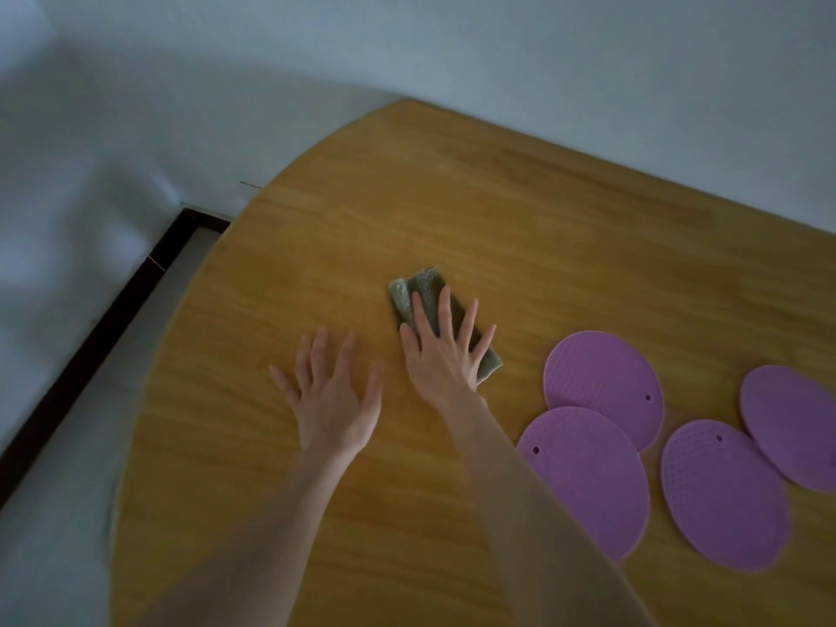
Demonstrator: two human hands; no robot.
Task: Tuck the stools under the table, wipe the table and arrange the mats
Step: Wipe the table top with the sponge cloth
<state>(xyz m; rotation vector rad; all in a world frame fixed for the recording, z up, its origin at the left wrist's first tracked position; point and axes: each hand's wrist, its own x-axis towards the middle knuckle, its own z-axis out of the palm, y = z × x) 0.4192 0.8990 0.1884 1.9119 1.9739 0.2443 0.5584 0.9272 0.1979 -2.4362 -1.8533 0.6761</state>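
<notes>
Filling most of the view is a wooden counter (520, 228) with a rounded end, its grain running along its length. Beyond the counter stands a pale wall (497, 47), and off the rounded end lies a light floor (59, 513) edged by a dark skirting strip (90, 337).

On the counter, toward the right side, lie four round purple mats (604, 386), flat and textured, some with a small hole near the rim. The two nearest the cloth overlap, one edge over the other; the other two, further right, also overlap at their edges.

Left of the mats, near the middle of the counter, sits a folded grey-green cloth (418, 291). The right hand (445, 359) lies flat on top of it, fingers (468, 316) spread wide and straight, pressing down rather than gripping; the cloth shows past the fingertips at the far end and past the little finger on the side toward the mats.

Just left of the cloth, the left hand (334, 395) rests palm down on the bare counter, fingers (319, 355) spread and holding nothing, apart from the cloth.
</notes>
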